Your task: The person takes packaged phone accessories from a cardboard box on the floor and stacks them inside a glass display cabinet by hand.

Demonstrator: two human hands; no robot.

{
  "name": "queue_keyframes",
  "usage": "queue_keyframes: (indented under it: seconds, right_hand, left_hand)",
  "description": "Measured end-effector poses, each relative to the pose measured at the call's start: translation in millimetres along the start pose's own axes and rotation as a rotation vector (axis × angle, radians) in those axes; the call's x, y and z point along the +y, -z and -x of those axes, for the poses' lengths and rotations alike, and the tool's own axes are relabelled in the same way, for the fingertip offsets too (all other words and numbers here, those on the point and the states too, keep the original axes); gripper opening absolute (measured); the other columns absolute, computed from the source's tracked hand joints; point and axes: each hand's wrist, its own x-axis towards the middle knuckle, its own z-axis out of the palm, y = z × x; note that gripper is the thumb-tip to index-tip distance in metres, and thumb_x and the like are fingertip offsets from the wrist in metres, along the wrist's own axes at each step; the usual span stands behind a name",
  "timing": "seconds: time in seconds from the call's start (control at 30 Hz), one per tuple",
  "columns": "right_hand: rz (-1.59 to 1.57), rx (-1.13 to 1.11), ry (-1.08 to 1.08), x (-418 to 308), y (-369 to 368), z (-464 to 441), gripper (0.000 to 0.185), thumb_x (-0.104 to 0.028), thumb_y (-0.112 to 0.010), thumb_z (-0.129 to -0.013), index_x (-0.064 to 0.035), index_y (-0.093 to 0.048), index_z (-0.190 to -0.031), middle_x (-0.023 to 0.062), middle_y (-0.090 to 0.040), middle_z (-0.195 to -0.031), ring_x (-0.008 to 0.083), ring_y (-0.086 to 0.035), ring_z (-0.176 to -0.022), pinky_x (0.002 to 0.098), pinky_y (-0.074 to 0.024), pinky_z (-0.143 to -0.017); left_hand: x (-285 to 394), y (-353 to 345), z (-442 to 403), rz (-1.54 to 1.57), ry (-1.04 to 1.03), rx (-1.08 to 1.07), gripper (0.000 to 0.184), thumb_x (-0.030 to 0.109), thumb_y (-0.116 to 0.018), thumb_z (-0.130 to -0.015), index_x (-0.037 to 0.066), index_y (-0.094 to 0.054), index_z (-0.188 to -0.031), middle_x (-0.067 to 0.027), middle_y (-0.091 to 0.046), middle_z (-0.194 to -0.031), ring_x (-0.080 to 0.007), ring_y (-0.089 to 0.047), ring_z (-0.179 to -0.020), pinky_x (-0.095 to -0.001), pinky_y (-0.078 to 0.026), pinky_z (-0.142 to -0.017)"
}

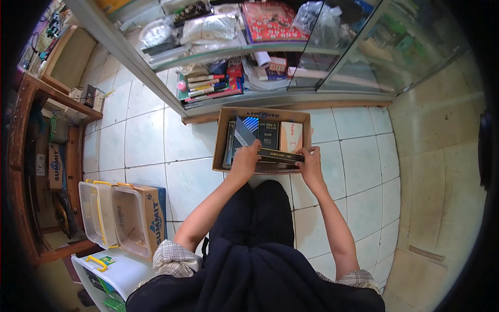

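An open cardboard box sits on the floor in front of my knees. Across its near side runs a thin black box with light lettering on its edge. My left hand is closed on the left end of this thin box, and my right hand pinches the right end. Tilted beside my left fingers is a grey box with blue stripes. Behind the thin box stand a black box and a white and orange box, both inside the carton.
A glass display cabinet with packed shelves stands ahead. At left are clear plastic bins, a SUMMIT carton and a white-lidded container. Farther left is a wooden cabinet. A pale wall rises at right.
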Motion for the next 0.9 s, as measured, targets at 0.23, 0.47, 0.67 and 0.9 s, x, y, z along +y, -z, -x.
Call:
queue_keyframes:
  seconds: [0.23, 0.47, 0.67, 0.9]
  right_hand:
    - [0.055, 0.23, 0.468, -83, 97, -12, 0.029, -0.005, -0.058, -0.075, -0.0004, -0.051, -0.103, 0.0155, -0.056, -0.093, 0.0333, -0.048, -0.089, 0.04, -0.0404, -0.078]
    - [-0.743, 0.13, 0.386, -161, 192, -52, 0.034, -0.015, -0.057, -0.084, 0.0065, -0.051, -0.109, 0.0133, -0.059, -0.095, 0.0129, -0.059, -0.08, 0.0263, -0.0531, -0.064]
    - [-0.958, 0.011, 0.482, -237, 262, -84, 0.036, -0.019, -0.054, -0.086, 0.0093, -0.051, -0.107, 0.0107, -0.059, -0.095, 0.0154, -0.059, -0.08, 0.0255, -0.0523, -0.07]
    - [-1.04, -0.05, 0.56, -324, 337, -127, 0.035, -0.022, -0.054, -0.086, 0.0064, -0.053, -0.106, 0.0086, -0.058, -0.095, 0.0138, -0.057, -0.081, 0.0236, -0.0517, -0.071]
  left_hand:
    - [78, 154, -15, -0.226, -0.353, 0.315, 0.028, 0.01, -0.062, -0.074, 0.008, -0.052, -0.101, -0.0195, -0.059, -0.074, -0.0368, -0.057, -0.073, -0.043, -0.044, -0.066]
    - [145, 269, -35, 0.033, -0.689, 0.755, 0.071, 0.021, -0.068, -0.073, 0.011, -0.029, -0.132, -0.016, -0.048, -0.12, -0.0304, -0.045, -0.11, -0.038, -0.034, -0.093]
    - [162, 288, -48, 0.482, -0.77, 0.407, 0.1, 0.014, -0.073, -0.068, 0.011, -0.003, -0.139, -0.0176, -0.026, -0.135, -0.0216, -0.052, -0.098, -0.0299, -0.05, -0.079]
    - [217, 379, -87, 0.476, -0.912, 0.63, 0.09, 0.003, -0.072, -0.065, 0.004, -0.017, -0.136, -0.0122, -0.031, -0.13, -0.0182, -0.051, -0.094, -0.0251, -0.053, -0.071]
